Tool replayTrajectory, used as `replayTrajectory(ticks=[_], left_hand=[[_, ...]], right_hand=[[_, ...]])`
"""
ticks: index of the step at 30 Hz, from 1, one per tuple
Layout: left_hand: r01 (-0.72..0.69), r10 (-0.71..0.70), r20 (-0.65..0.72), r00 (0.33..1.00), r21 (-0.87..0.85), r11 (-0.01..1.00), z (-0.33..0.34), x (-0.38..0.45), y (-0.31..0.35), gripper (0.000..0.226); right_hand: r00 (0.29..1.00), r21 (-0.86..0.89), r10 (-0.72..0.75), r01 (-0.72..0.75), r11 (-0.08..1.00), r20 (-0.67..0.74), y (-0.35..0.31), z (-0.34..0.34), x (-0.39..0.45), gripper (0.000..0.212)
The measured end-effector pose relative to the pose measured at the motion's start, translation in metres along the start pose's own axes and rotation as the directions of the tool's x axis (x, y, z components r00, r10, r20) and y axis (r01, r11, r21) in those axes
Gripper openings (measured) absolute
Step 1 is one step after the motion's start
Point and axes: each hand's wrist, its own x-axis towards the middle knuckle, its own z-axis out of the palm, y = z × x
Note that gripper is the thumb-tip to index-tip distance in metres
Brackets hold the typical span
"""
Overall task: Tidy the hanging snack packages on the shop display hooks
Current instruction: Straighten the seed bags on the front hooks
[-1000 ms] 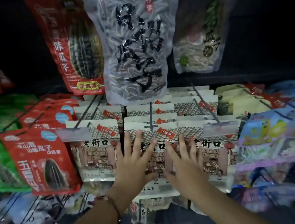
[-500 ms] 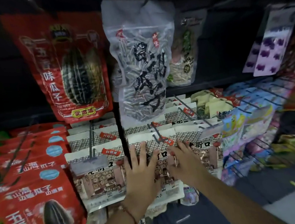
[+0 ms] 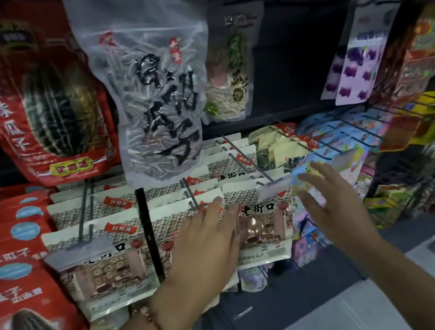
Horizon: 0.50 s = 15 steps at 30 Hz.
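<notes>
**A:** Head view, tell me what crowds your hands.

**B:** My left hand [image 3: 208, 246] lies flat, fingers spread, on the front white seed packet [image 3: 180, 226] of the middle row, gripping nothing. My right hand [image 3: 331, 204] is open too, palm toward the pastel blue packet [image 3: 308, 180] at the front of the next row to the right; the fingertips are at its face, but I cannot tell whether they touch it.

**A:** What stands in the way?

**B:** A big clear bag of seeds [image 3: 156, 95] hangs from the upper rail and drops low over the white rows, covering the back packets. Beside it on the left hangs a large red melon-seed bag [image 3: 40, 105], on the right a smaller clear bag with green print [image 3: 231, 70]. A dark upright bar [image 3: 147, 230] runs between the left and middle white rows, just beside my left wrist. A clear price tag [image 3: 79, 251] sits on the tip of the left hook, another [image 3: 274, 187] between my two hands.

**A:** And the edges, any open room?

**B:** Red packets [image 3: 18, 290] press in along the left edge of the display. Wire hooks [image 3: 346, 132] with coloured packets fill the right side. Below the white packets the rack ends and there is dark floor [image 3: 300, 307], where my forearms come in freely. A red bracelet [image 3: 157, 324] is on my left wrist.
</notes>
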Motion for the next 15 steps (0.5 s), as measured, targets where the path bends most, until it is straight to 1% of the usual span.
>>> replayTrajectory(ticks=[2,3,4,6,7,8,10,12,13,15], left_hand=[[0.053,-0.05,0.045,0.998,-0.082,0.995,-0.017,0.017,0.021,0.053],[0.065,-0.062,0.037,0.997,-0.106,0.992,-0.024,0.026,0.032,0.051],[0.066,-0.065,0.019,0.998,-0.094,0.993,-0.028,0.036,0.038,0.05],[0.096,-0.096,-0.005,0.995,0.021,0.995,-0.027,0.064,0.038,0.053],[0.127,-0.129,0.013,0.992,0.103,0.987,-0.023,0.082,0.032,0.052],[0.153,-0.166,0.056,0.985,0.186,0.971,-0.019,0.1,0.027,0.046],[0.174,-0.238,0.192,0.952,0.299,0.938,-0.01,0.132,0.018,0.029],[0.17,-0.27,0.302,0.914,0.317,0.933,0.005,0.153,0.012,0.019],[0.178,-0.279,0.332,0.901,0.303,0.936,0.014,0.158,0.009,0.018],[0.215,-0.293,0.336,0.895,0.25,0.944,0.034,0.163,-0.001,0.02]], right_hand=[[0.998,-0.032,-0.048,0.049,0.998,0.036,0.004,-0.012,0.031,0.04],[0.994,-0.052,-0.084,0.087,0.995,0.067,0.006,-0.015,0.048,0.04],[0.987,-0.076,-0.122,0.131,0.989,0.108,0.007,-0.016,0.065,0.038],[0.955,-0.135,-0.185,0.22,0.966,0.231,0.011,-0.016,0.1,0.036],[0.927,-0.18,-0.212,0.276,0.944,0.308,0.013,-0.014,0.115,0.036],[0.89,-0.223,-0.239,0.343,0.913,0.389,0.014,-0.011,0.13,0.036],[0.794,-0.28,-0.256,0.465,0.84,0.551,0.017,0.002,0.156,0.035],[0.709,-0.297,-0.228,0.534,0.792,0.667,0.019,0.016,0.173,0.032],[0.678,-0.292,-0.225,0.559,0.776,0.7,0.02,0.022,0.178,0.03],[0.643,-0.262,-0.241,0.584,0.768,0.727,0.019,0.028,0.184,0.028]])
